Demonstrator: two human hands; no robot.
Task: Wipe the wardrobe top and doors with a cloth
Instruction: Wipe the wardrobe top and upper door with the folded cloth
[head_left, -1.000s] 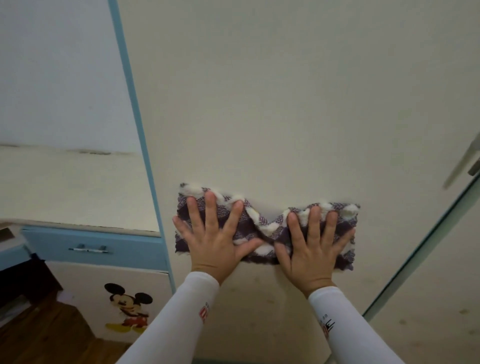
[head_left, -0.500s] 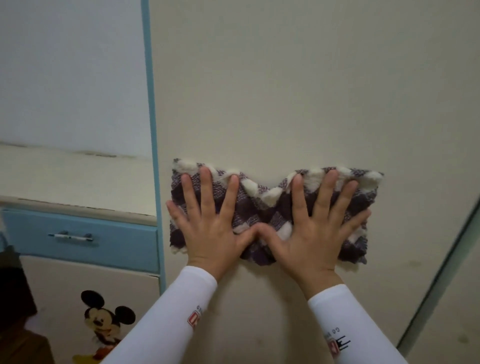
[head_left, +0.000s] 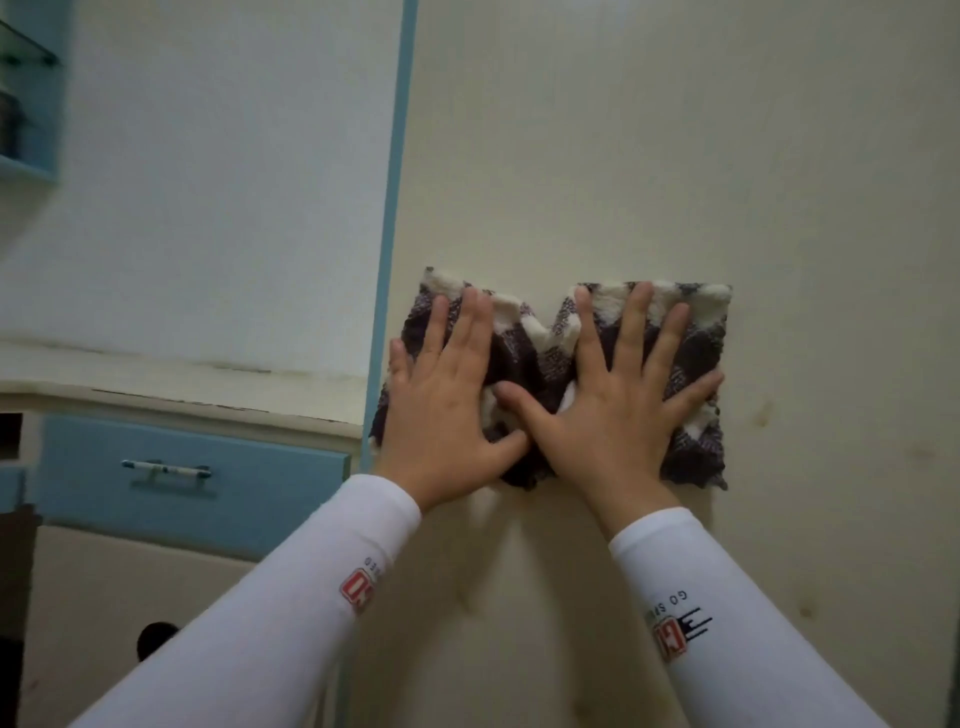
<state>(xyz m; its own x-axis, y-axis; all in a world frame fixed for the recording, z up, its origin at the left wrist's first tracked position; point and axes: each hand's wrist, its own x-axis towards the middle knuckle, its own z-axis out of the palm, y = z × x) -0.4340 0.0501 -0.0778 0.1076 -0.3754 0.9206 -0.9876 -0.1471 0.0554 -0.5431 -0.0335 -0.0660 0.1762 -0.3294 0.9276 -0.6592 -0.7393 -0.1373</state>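
A purple-and-white checked cloth (head_left: 540, 332) lies flat against the cream wardrobe door (head_left: 649, 156). My left hand (head_left: 447, 400) presses the cloth's left half with straight fingers, close to the door's blue left edge strip (head_left: 392, 208). My right hand (head_left: 618, 395) presses the right half, fingers spread and pointing up. The two thumbs nearly touch over the cloth's bunched middle. Both arms wear white sleeves with a red logo.
Left of the door a white wall meets a cream counter top (head_left: 171, 384). Below it is a blue drawer (head_left: 182, 473) with a metal handle (head_left: 166, 469). A blue shelf (head_left: 26, 104) hangs at the upper left. Small brown stains (head_left: 763, 413) mark the door right of the cloth.
Both hands have slid the cloth up the door and leftward toward the blue edge strip. The hands have come closer together, bunching the cloth's middle.
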